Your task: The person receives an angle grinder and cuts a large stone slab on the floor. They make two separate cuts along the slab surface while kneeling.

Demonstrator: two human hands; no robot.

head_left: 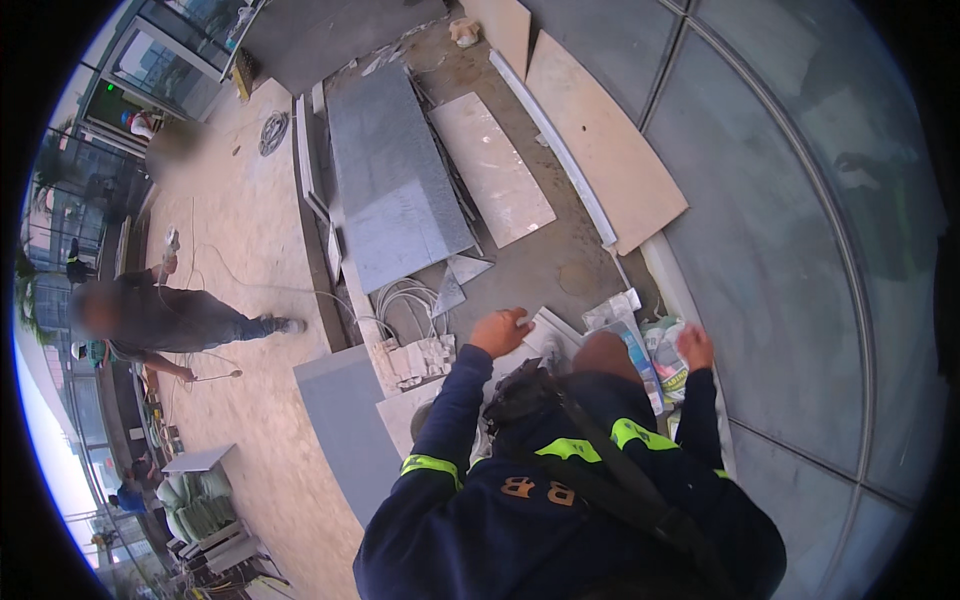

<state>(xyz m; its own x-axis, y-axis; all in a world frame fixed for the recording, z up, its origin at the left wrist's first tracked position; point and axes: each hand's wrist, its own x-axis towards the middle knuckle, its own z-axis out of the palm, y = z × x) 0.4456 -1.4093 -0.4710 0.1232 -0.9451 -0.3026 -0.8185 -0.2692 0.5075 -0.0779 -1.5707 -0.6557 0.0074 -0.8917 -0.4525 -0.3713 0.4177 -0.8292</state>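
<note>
My left hand [500, 330] is at the lower middle, fingers curled, just above pale board pieces [550, 325]; whether it grips anything is unclear. My right hand [695, 348] is at the right, fingers curled beside a printed white plastic bag [668, 355]; what, if anything, it holds is hidden. A white bundle [610, 312] and a blue-and-white packet [640, 375] lie between my hands. Coiled cable [405, 305] and pale blocks [420, 362] sit left of my left hand. My bare knee shows between my arms.
Large grey sheets [385, 180], pale boards [605, 150] and a metal channel [550, 140] lie ahead. Glass panels [800, 260] run along the right. At left, a person [195, 315] holds a tool on the pale floor [250, 450]; other people and stacked sacks [195, 505] are beyond.
</note>
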